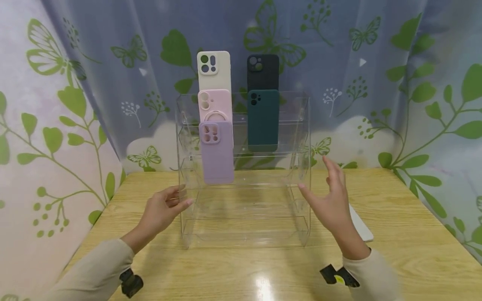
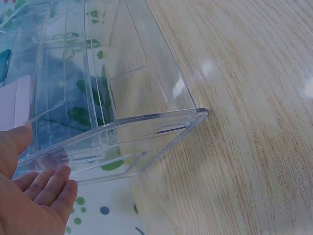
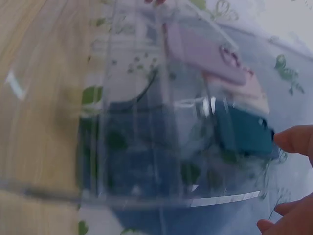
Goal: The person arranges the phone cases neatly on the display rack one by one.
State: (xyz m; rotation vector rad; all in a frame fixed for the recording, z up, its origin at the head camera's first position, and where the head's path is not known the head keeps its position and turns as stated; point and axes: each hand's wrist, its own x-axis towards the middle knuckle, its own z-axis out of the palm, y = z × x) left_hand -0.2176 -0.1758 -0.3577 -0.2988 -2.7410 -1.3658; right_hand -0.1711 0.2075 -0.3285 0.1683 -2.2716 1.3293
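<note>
A clear tiered display stand (image 1: 244,240) stands on the table. White (image 1: 222,77), pink (image 1: 222,104) and lilac (image 1: 218,163) phone cases stand on its left side, one per tier. Black (image 1: 263,77) and teal (image 1: 262,121) phone cases stand to their right. My left hand (image 1: 160,213) is at the stand's left side panel, thumb at the front edge and fingers outside, loosely bent; firm contact cannot be made out. My right hand (image 1: 331,205) is spread beside the right panel, thumb and fingers wide apart, holding nothing.
A flat white item (image 1: 360,225) lies on the wooden table (image 1: 406,234) behind my right wrist, partly hidden. A leaf-and-butterfly patterned curtain (image 1: 339,25) hangs close behind the stand and along both sides.
</note>
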